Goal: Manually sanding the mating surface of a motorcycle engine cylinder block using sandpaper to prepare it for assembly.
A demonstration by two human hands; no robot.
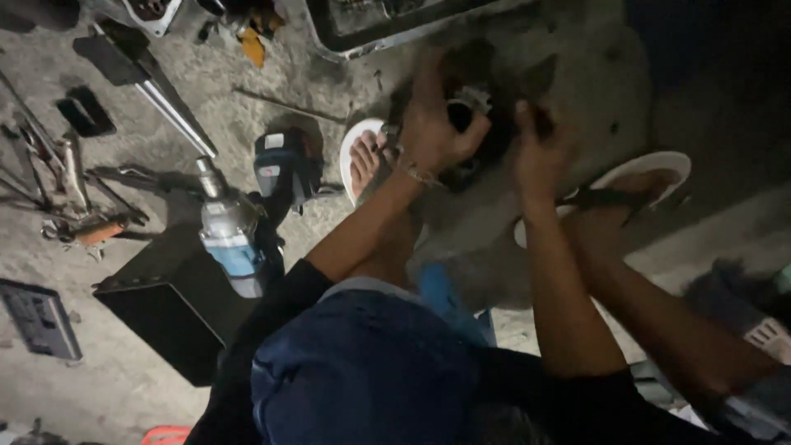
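A big round grey metal drum lies on the concrete floor between my feet, with a dark hub at its centre. My left hand is curled around a small shiny metal part at the hub's upper left. My right hand presses on the hub's right side with its fingers bent. Motion blur hides whether it grips anything. My feet wear white flip-flops, the left beside the drum and the right at its right edge.
A cordless impact wrench stands upright on a black box to my left, with a dark battery tool behind it. Pliers, wrenches and a long metal bar are scattered at far left. A framed metal panel lies at the top.
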